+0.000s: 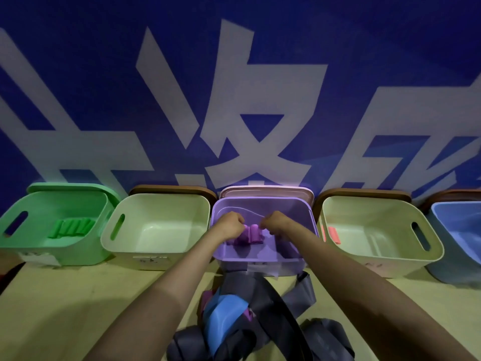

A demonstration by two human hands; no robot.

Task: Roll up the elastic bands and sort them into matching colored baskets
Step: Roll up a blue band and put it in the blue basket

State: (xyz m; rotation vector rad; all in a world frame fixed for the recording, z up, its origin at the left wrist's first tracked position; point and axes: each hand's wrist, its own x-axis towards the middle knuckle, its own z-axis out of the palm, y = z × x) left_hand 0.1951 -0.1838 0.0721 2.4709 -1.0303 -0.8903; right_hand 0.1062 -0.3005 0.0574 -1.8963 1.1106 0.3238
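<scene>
Operator: Firstly, what stands at the left end of the row?
Inspector: A green plastic basket (65,204) holding green rolled bands (70,228) laid side by side. Just beside it stands a pale cream plastic basket (161,207).
Operator: Centre position?
Inspector: A purple plastic basket (263,207), with both hands inside it. The left hand (230,225) has its fingers curled onto the purple rolled bands (253,234) on the basket floor. The right hand (277,222) is curled at the same rolls; whether it grasps one cannot be determined.
Operator: Right of that?
Inspector: A second cream plastic basket (369,212) with a coral rolled band (334,235) against its left wall, then a blue plastic basket (455,220) cut off by the frame edge.
Operator: Remaining stock?
Inspector: A heap of unrolled grey, blue and purple bands (260,316) lies on the tan table (65,308), between the forearms.
</scene>
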